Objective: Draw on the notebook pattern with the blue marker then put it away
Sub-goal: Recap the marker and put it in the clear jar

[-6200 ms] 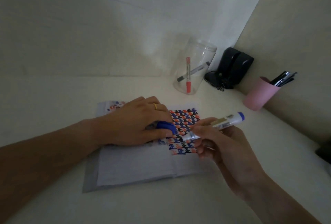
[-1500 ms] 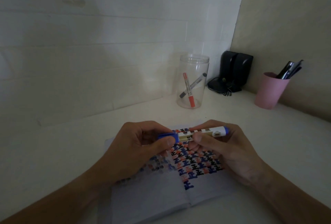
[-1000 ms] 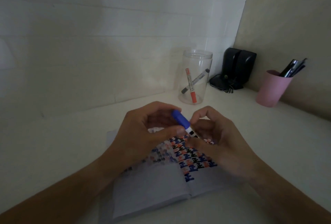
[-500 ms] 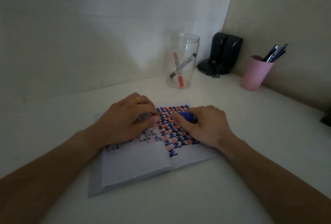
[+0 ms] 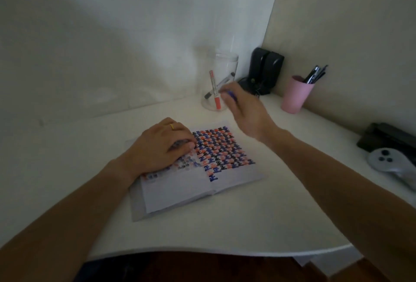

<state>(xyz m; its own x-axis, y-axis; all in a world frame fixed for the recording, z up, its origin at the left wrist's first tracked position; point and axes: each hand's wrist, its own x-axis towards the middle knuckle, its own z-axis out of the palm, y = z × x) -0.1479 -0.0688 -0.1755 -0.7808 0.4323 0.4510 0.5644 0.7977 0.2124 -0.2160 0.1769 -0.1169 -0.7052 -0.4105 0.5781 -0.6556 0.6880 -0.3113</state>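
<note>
Two hands in view. Left hand (image 5: 161,146) lies flat on the left page of the open notebook (image 5: 198,178), fingers (image 5: 183,144) together and pressing the paper, holding nothing. Right hand (image 5: 244,110) is raised above the table (image 5: 247,221), far of the notebook, just beside the clear jar (image 5: 221,83).

Marker (image 5: 231,95): only a short blue end shows, poking out past the right hand's fingers (image 5: 226,99), which are closed around it. The rest of the barrel is hidden in the hand and the area is blurred. Long axis seems to run from the palm toward the jar, blue end leading far and left; tilt cannot be told.

Pattern (image 5: 221,151) of blue, red and dark marks covers the far part of the right page.

Step in hand, as I judge it: drawing done, putting away under way. The jar already holds a red marker (image 5: 215,91) and a dark one (image 5: 219,85), so it is the likely home. Next move calls for lifting the marker over the jar's rim, turning it near upright, then opening the fingers to drop it in without knocking the jar.

Pink cup (image 5: 296,94) of pens stands further right.
</note>
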